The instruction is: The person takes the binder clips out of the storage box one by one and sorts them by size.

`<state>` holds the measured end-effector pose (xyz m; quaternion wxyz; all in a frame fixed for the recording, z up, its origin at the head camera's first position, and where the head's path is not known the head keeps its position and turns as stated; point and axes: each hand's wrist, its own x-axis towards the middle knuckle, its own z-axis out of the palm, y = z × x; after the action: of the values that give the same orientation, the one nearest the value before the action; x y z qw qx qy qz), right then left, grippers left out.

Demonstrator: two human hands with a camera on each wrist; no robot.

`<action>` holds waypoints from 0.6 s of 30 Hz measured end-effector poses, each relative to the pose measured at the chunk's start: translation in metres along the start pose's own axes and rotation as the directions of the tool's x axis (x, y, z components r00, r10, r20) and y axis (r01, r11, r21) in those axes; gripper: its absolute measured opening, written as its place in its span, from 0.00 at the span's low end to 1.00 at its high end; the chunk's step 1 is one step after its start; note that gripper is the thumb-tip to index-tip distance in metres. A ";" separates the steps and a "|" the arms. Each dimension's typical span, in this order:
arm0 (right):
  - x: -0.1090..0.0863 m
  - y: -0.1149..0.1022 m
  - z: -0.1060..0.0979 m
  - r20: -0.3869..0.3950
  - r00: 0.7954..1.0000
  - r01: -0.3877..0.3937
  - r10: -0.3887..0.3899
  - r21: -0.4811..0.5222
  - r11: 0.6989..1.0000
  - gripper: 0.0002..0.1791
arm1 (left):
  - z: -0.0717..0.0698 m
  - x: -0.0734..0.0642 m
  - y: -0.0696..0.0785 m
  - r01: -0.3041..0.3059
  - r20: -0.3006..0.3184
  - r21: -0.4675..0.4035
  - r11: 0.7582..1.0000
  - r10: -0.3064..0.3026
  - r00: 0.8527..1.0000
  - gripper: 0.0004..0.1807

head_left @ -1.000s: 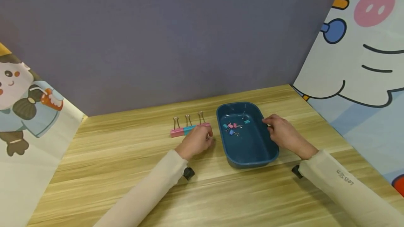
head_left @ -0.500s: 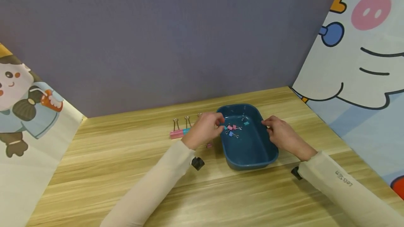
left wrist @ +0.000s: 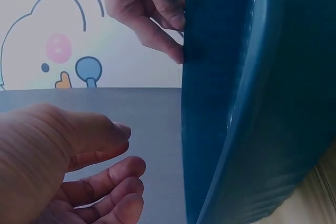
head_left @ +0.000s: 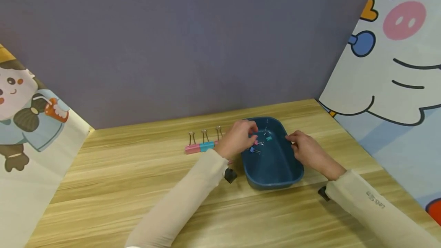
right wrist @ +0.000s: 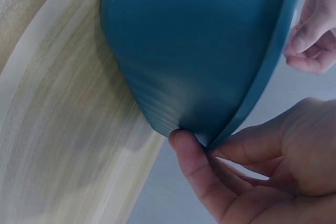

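Dark blue bin point(head_left: 273, 169) on counter point(head_left: 138, 171), small clips point(head_left: 253, 149) inside, right hand point(head_left: 306, 148) pinching its right side, left hand point(head_left: 237, 137) above its far left, fingers point(left wrist: 118, 174) loosely curled, grip unclear, larger clips point(head_left: 200, 147) to the left.

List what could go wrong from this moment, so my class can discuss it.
1. The right hand pinches the tray by its rim; a tug might slide or tip it and scatter the small clips inside.
2. The left hand is at the tray's left edge, so its wrist could bump the rim.
3. The large clips stand close beside the left hand with their handles up, so a careless swing could knock them over.
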<state>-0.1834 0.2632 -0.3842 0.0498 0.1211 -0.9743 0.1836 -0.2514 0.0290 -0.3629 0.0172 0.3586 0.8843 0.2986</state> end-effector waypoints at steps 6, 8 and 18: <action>-0.001 0.000 0.001 0.002 1.000 -0.009 0.009 0.002 1.000 0.18 | 0.011 0.008 -0.002 0.047 0.035 0.054 0.997 -0.049 0.998 0.09; -0.002 0.000 0.001 0.002 1.000 -0.009 0.009 -0.001 1.000 0.18 | 0.015 0.010 -0.003 0.057 0.053 0.084 0.995 -0.061 0.997 0.10; -0.001 -0.001 0.001 -0.008 1.000 -0.013 0.013 0.001 1.000 0.18 | 0.029 0.021 -0.008 0.043 0.102 0.229 0.973 -0.067 0.992 0.06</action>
<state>-0.1826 0.2624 -0.3850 0.0527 0.1139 -0.9748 0.1847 -0.2647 0.0529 -0.3873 0.0329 0.3494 0.9198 0.1754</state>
